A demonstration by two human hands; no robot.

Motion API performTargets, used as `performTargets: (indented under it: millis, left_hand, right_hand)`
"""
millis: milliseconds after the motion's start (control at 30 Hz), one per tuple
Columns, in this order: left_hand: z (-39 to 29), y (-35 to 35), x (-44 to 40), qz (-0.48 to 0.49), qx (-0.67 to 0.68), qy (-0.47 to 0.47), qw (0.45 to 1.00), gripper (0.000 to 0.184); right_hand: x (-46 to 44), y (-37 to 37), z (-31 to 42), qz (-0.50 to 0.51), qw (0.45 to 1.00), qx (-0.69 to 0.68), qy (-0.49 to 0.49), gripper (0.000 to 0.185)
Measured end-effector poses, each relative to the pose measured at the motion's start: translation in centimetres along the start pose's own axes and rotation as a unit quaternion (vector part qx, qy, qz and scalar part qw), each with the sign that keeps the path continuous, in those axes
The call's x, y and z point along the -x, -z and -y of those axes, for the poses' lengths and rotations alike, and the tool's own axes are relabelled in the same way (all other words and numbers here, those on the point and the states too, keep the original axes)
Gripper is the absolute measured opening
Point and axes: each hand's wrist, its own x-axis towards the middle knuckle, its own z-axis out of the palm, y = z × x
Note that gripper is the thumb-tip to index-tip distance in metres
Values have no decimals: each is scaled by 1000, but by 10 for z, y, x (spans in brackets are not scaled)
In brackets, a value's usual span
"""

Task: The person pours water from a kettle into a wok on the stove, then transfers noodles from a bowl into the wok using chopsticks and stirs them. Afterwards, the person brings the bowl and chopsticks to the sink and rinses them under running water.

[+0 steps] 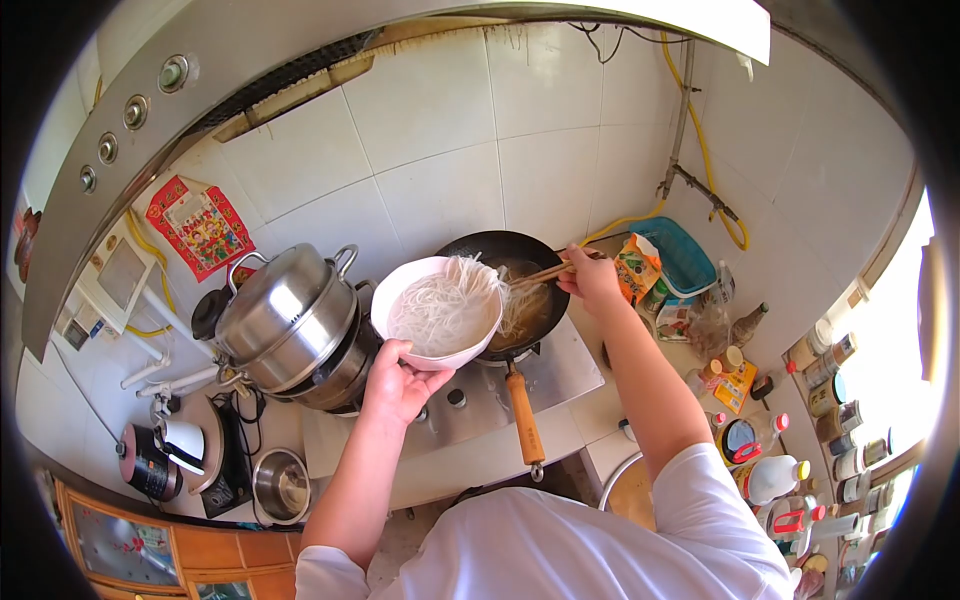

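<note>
My left hand (pixel 396 384) grips a pale pink bowl (pixel 455 358) by its near side, tilted slightly toward the wok. White noodles (pixel 435 312) in liquid fill the bowl. My right hand (pixel 592 278) is closed around wooden chopsticks (pixel 548 272), whose tips are among noodles at the wok's edge. Strands stretch from the bowl's right rim into the black wok (pixel 475 243), which sits on the stove and contains brownish liquid. The wok's wooden handle (pixel 522 415) points toward me. The bowl hides the wok's left part.
Left of the bowl, a steel steamer pot (pixel 285 310) stands on the stove (pixel 570 375). A steel basin (pixel 281 487) is at lower left. A blue basket (pixel 672 255), an orange packet (pixel 638 268) and several bottles crowd the right side. The range hood (pixel 180 95) hangs overhead.
</note>
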Motion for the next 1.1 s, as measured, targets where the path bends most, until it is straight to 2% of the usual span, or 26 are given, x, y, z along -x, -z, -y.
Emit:
performTargets:
  millis: [67,200,267,333,400,433,500,533,600,733,867,1000,1100]
  left_hand:
    - [-1,-2,-2,-17,6,10,1000,63]
    - [-4,-5,1,-13,3,3,1000,63]
    - [-7,-9,1,-19,-1,0,1000,66]
    - [-6,-8,-1,-16,-5,5,1000,67]
    - [-7,-8,-1,-11,-8,6,1000,67]
    - [-7,-6,0,-5,-10,6,1000,67]
    - [-7,-4,0,4,-12,6,1000,68]
    - [-7,-2,0,3,-10,11,1000,65]
    - [-6,1,0,2,-5,15,1000,62]
    - [-4,0,5,10,3,19,1000,61]
    - [-3,-1,11,-9,-16,15,1000,60]
    - [-3,7,11,3,-18,18,1000,65]
    - [-5,10,13,7,-9,19,1000,65]
  right_hand:
    - [32,14,24,45,991,106,64,29]
    - [83,32,33,47,984,121,124,28]
    - [102,19,23,84,982,77,151,27]
    - [98,5,5,105,974,57,192,26]
    - [83,-10,-8,107,964,66,232,34]
    - [77,-17,-10,104,965,65,233,34]
    - [61,-30,-10,134,978,-18,156,40]
    - [49,-35,-14,134,978,-17,157,40]
    - [31,-46,-18,109,983,-139,58,44]
    - [18,-57,-17,89,968,-231,-32,46]
    - [6,-56,-2,103,959,-263,-33,46]
    - [-10,-49,20,76,956,-282,9,47]
    - [-21,-42,35,16,969,-242,51,47]
